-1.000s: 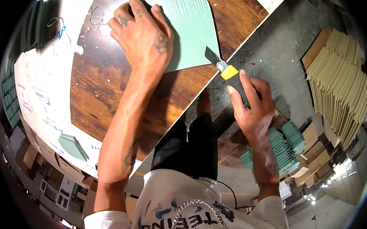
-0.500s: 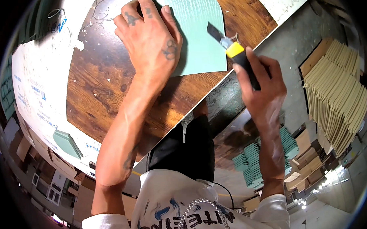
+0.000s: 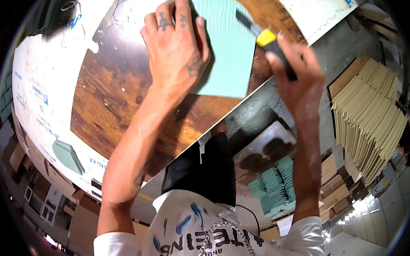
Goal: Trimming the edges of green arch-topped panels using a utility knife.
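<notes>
A pale green ribbed sheet (image 3: 229, 59) with a rounded far end lies on the brown wood-grain board (image 3: 109, 104). My left hand (image 3: 175, 48) presses down on the sheet's left part, palm down with the fingers stretched forward. In my right hand (image 3: 300, 70), the fingers are wrapped round the black and yellow handle of a utility knife (image 3: 266, 37). Its dark blade is extended and points up and left over the sheet's right side. Whether the blade touches the sheet, I cannot tell.
White printed sheeting (image 3: 32, 98) surrounds the board, with a small green stack (image 3: 68, 156) on it. Beyond the table's slanting right edge, stacks of cream pieces (image 3: 369, 117) and green pieces (image 3: 279, 184) stand lower down, near cardboard boxes (image 3: 336, 189).
The green sheet has turned slightly, its straight near edge now slanting down to the right. The knife has shifted a little right. The whole view has also moved somewhat.
</notes>
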A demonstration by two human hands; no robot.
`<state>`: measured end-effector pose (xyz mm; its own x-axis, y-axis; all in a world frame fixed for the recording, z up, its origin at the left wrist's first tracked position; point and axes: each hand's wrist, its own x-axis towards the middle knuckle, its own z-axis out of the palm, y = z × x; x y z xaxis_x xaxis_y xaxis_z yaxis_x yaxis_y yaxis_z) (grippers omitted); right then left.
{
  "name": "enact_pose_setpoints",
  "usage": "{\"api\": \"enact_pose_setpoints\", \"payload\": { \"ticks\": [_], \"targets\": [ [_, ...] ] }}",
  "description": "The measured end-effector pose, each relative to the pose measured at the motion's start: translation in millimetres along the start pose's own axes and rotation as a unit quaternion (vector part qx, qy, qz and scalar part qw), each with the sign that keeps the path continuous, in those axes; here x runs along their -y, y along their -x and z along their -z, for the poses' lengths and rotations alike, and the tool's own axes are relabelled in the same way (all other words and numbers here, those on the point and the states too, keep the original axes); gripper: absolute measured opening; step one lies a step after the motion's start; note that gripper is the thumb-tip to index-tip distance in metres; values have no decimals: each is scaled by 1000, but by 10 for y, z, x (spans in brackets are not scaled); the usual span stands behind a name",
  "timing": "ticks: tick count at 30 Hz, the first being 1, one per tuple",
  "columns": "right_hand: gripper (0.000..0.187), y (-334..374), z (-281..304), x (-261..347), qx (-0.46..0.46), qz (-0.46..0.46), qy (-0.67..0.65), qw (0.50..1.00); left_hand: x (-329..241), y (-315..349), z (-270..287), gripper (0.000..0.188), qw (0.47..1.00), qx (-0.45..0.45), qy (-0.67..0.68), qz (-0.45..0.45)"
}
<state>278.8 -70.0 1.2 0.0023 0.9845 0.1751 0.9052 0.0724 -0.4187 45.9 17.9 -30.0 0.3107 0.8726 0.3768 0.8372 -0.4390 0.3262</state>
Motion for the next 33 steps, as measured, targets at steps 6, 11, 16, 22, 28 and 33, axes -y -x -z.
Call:
{"api": "enact_pose_setpoints", "payload": {
  "ticks": [6,11,16,22,28,33],
  "targets": [
    [45,700,90,330,2,-14,31,999,-89,-55,125,47,994,105,-28,17],
    [45,694,31,396,-24,-41,31,998,-345,191,49,54,993,58,-40,100],
    [48,604,20,356,-26,-26,26,999,-279,230,48,53,995,36,-39,87],
    [46,412,27,234,-19,-9,23,1000,-283,239,44,53,996,34,-42,69],
    [41,150,9,25,-27,35,-7,999,-255,256,44,54,997,11,-33,68],
    [39,-298,72,-140,20,73,-66,995,-250,257,23,52,998,7,-20,66]
  ]
}}
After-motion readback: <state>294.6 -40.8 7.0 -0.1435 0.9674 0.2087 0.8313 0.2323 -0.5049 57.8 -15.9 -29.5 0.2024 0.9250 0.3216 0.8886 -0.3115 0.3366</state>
